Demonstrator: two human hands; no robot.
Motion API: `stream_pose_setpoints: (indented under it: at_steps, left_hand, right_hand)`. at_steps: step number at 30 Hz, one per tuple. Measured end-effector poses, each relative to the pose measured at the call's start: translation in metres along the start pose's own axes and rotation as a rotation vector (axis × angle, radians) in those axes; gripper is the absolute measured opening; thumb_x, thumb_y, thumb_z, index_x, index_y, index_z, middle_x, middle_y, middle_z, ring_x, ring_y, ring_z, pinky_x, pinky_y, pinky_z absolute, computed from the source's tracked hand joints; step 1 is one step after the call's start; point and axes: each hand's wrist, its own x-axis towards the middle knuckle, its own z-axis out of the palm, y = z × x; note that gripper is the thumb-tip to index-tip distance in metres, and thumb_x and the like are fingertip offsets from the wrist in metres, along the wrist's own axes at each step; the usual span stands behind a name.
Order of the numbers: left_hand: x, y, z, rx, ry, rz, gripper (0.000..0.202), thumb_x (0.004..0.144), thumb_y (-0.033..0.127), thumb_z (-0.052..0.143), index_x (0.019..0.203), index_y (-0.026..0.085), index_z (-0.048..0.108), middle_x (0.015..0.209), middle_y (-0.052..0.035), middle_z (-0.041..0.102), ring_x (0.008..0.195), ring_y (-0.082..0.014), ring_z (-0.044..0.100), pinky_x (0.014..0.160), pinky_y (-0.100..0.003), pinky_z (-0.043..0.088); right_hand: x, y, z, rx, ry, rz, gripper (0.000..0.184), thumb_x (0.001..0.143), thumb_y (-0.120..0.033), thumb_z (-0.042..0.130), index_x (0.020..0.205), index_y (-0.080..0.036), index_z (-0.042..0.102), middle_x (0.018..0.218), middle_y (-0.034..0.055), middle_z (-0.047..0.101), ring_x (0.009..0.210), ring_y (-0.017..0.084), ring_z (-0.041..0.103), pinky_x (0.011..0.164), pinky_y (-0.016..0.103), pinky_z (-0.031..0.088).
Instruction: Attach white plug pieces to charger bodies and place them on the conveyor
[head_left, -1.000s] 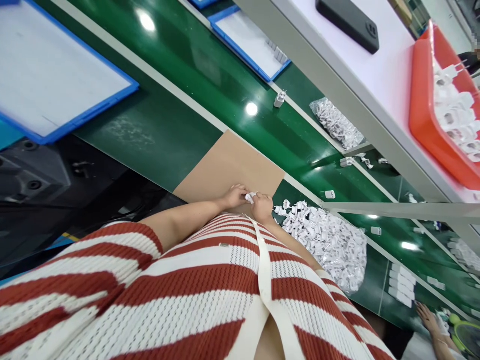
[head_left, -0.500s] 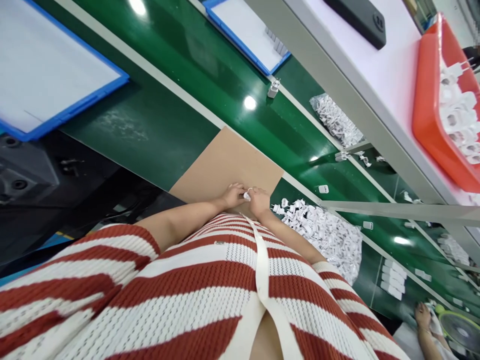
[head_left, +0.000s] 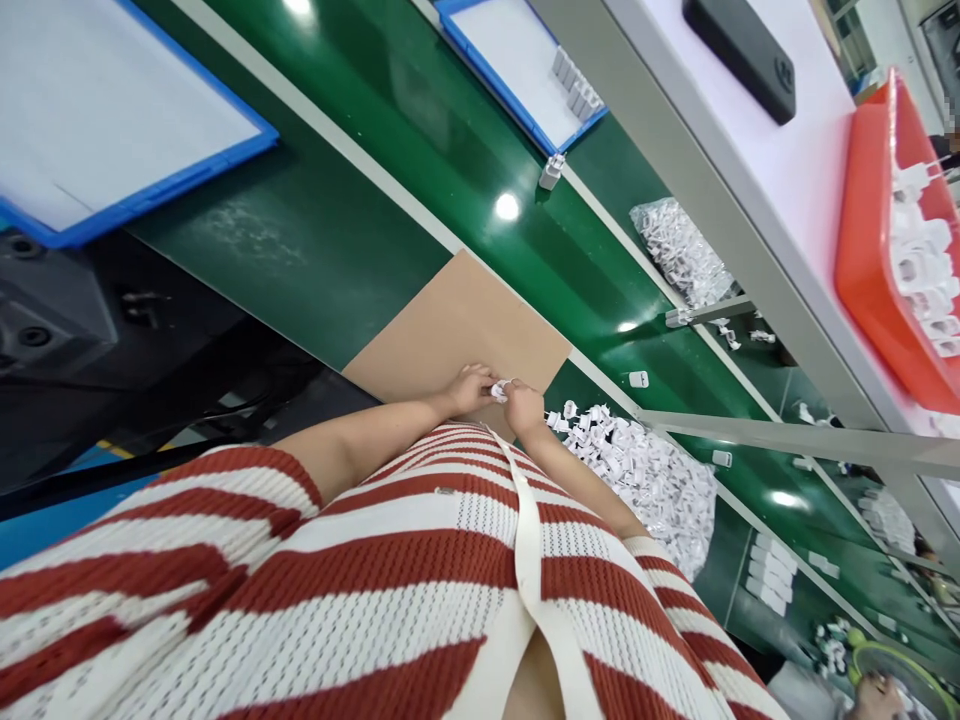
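Note:
My left hand (head_left: 471,389) and my right hand (head_left: 524,407) meet close to my body, over the near edge of a brown cardboard sheet (head_left: 457,320). Between their fingertips is a small white plastic part (head_left: 500,391), partly covered by the fingers. It resembles the loose pieces in the heap of white plug housings (head_left: 637,480) just right of my right forearm. Both hands are closed, pinching the part from either side. Its finer details are too small to make out.
Blue-rimmed trays (head_left: 172,185) lie at left and top. A green conveyor belt (head_left: 420,150) crosses diagonally, carrying scattered white pieces. A raised shelf (head_left: 750,150) holds a red bin (head_left: 862,220) of white parts. Another person's hand (head_left: 877,697) shows at lower right.
The white part now shows more between my fingertips, and my right hand has shifted slightly right. The view has tilted a little. White pieces on the belt have moved slightly in view.

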Motion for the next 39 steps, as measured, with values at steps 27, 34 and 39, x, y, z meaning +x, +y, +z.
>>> stream_pose_setpoints:
  at_steps: [27,34,39]
  left_hand:
    - [-0.005,0.022,-0.021,0.051,-0.026,-0.082,0.027,0.081,0.036,0.071,0.106,0.026,0.076,0.112,-0.0076,0.075,0.109,-0.0304,0.066,0.097,-0.045,0.050]
    - [0.106,0.006,-0.077,0.158,0.079,-0.172,0.030,0.088,0.036,0.066,0.114,0.022,0.073,0.120,-0.0124,0.073,0.116,-0.0355,0.063,0.104,-0.052,0.047]
    - [0.224,-0.004,-0.113,0.216,0.153,-0.244,0.033,0.090,0.030,0.067,0.121,0.019,0.071,0.128,-0.0153,0.069,0.123,-0.0372,0.058,0.106,-0.052,0.043]
  right_hand:
    - [-0.023,0.012,0.035,0.330,0.214,0.136,0.061,0.097,-0.031,0.065,0.151,-0.011,0.048,0.148,0.0201,0.056,0.141,0.027,0.051,0.115,0.039,0.044]
    - [-0.061,0.071,0.067,0.384,0.284,0.679,0.045,0.091,-0.015,0.060,0.136,-0.015,0.065,0.141,0.0196,0.058,0.136,0.033,0.049,0.114,0.049,0.040]
    - [-0.056,0.091,0.072,0.428,0.223,0.709,0.046,0.082,-0.004,0.058,0.122,-0.018,0.074,0.134,0.0160,0.060,0.116,0.027,0.063,0.102,0.038,0.049]
